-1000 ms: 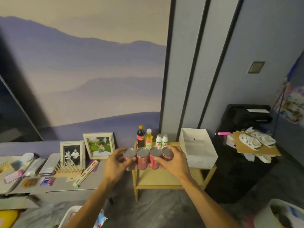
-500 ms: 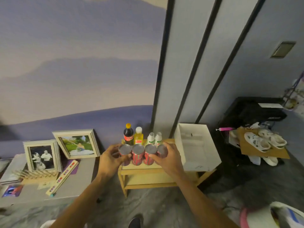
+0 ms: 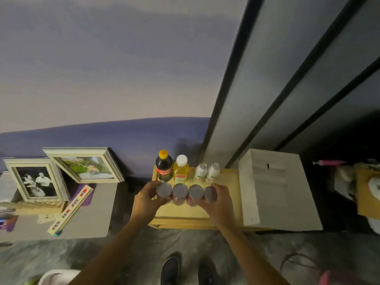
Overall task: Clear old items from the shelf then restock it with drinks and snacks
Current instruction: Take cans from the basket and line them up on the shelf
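Cans: four round metal cans (image 3: 180, 191) with red sides and flat grey tops, touching in a row over the shelf front; whether they rest on it I cannot tell.
Left hand (image 3: 146, 202): fingers curled round the leftmost can.
Right hand (image 3: 221, 203): fingers curled round the rightmost can.
Shelf (image 3: 229, 179): pale smooth wood with a flat top.
Back edge: dark bottle (image 3: 163, 168), yellow bottle (image 3: 181, 171) and two small white bottles (image 3: 201, 172), all upright.
Box (image 3: 277, 192): white and rectangular, on the shelf's right end.
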